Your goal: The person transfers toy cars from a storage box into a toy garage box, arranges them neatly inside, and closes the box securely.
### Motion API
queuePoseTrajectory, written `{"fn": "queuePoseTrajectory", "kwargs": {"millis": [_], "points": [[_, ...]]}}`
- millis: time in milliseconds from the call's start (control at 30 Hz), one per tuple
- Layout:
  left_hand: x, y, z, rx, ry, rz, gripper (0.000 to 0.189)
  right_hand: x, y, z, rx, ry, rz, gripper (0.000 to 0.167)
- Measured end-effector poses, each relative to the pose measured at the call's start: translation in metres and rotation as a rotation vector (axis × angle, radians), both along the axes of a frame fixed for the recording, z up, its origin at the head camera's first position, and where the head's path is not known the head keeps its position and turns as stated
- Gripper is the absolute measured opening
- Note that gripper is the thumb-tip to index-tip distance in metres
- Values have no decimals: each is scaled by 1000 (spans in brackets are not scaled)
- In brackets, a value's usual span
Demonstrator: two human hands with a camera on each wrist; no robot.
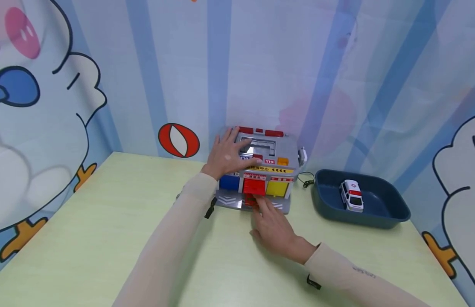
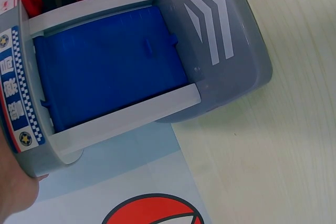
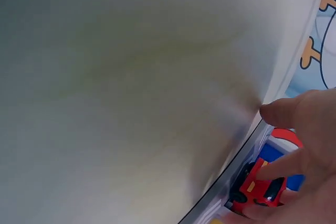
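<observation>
A grey toy rescue-station garage point(image 1: 287, 149) stands at the back of the table. My left hand point(image 1: 226, 157) rests on its roof with fingers spread, the thumb along the front edge. In the middle bay a red door point(image 1: 254, 186) is tilted up and outward. A red toy car point(image 3: 265, 184) sits in that doorway on the grey ramp point(image 1: 229, 200). My right hand point(image 1: 273, 224) reaches low to the doorway, its extended fingers touching the car; the thumb stays apart from it. The blue door point(image 2: 110, 69) and yellow door point(image 1: 277, 188) are down.
A dark blue tray point(image 1: 391, 215) stands right of the garage, holding a white toy ambulance point(image 1: 351, 196). A thin dark cord point(image 1: 308, 183) lies between garage and tray. The patterned backdrop point(image 1: 183, 85) rises directly behind the table point(image 1: 145, 192).
</observation>
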State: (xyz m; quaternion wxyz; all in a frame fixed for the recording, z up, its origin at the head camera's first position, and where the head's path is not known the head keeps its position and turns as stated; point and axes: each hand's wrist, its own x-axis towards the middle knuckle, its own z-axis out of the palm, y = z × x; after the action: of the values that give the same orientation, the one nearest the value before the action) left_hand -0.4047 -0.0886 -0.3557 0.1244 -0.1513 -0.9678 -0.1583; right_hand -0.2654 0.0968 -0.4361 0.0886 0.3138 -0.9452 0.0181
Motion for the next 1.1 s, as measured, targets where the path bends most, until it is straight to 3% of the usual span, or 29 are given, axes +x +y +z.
{"fn": "queuePoseTrajectory", "kwargs": {"millis": [100,400,667,900,1100], "points": [[0,1,0,-7,-7,-4,86,1,1,-1,1,20,-7,64],[-1,0,6,-16,-4,-1,87,-3,-2,2,28,64,-15,75],[-1,0,2,-14,-6,3,87,-3,-1,1,66,16,-36,77],[0,-1,2,-21,-5,7,86,-3,0,1,88,-100,-67,85],[0,-1,1,-8,6,-3,86,-4,-3,4,85,-150,-79,90]]}}
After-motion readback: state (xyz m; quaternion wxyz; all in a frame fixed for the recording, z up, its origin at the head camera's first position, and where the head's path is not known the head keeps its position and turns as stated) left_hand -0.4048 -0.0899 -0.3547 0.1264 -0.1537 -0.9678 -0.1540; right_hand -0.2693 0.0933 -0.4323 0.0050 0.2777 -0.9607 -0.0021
